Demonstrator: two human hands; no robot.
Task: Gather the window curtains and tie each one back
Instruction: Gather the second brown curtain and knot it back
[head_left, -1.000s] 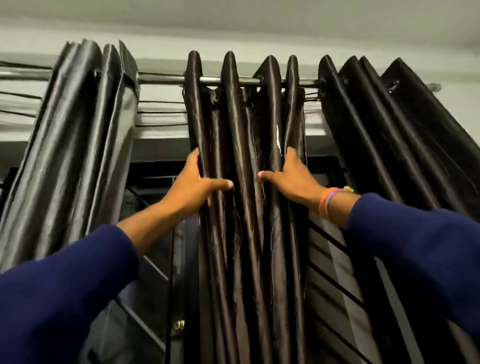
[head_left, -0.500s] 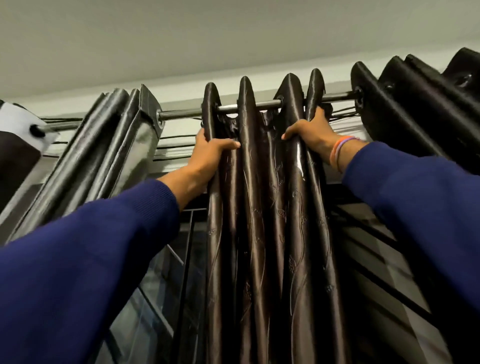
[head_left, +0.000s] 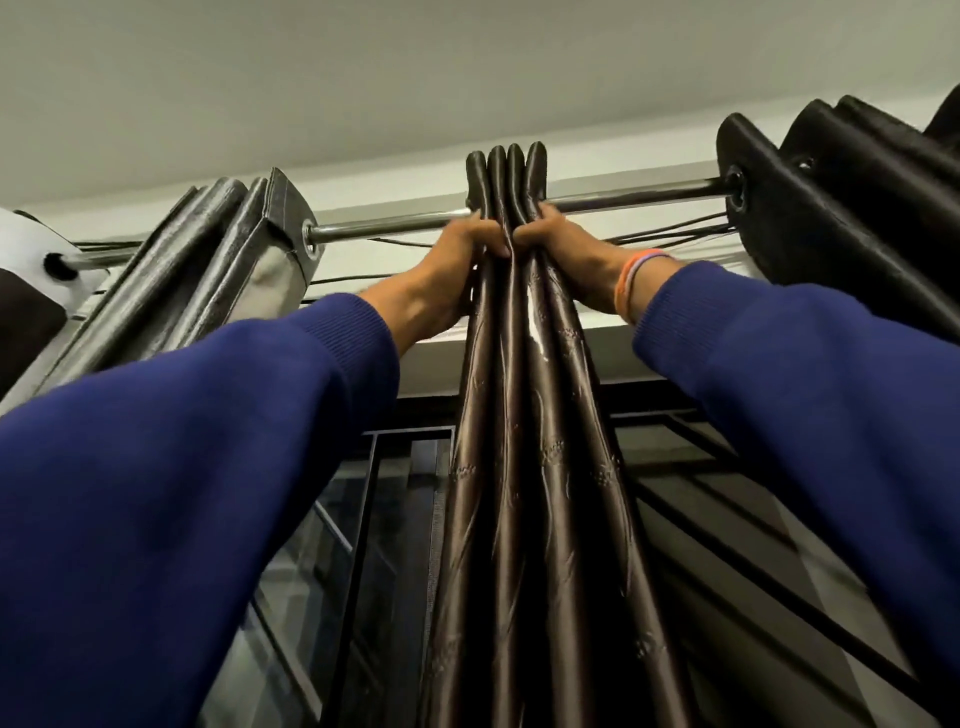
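Observation:
A dark brown satin middle curtain (head_left: 524, 467) hangs from a metal rod (head_left: 395, 226), its folds pressed into one tight bundle. My left hand (head_left: 457, 260) squeezes the bundle from the left just below the rod. From the right, my right hand (head_left: 566, 244), with orange and purple bands on its wrist, presses against the same folds. A gathered left curtain (head_left: 208, 275) and a gathered right curtain (head_left: 841, 218) hang on the same rod. No tie-back is visible.
Behind the curtains is a window with black bars (head_left: 363, 545) and glass. Thin black cables (head_left: 670, 234) run along the wall under the rod. The ceiling (head_left: 467, 67) is close above. A white and dark cloth (head_left: 26, 291) hangs at far left.
Both hands climbed to just under the rod and came together, squeezing the spread folds of the middle curtain into a narrow bundle. The view tilted further upward.

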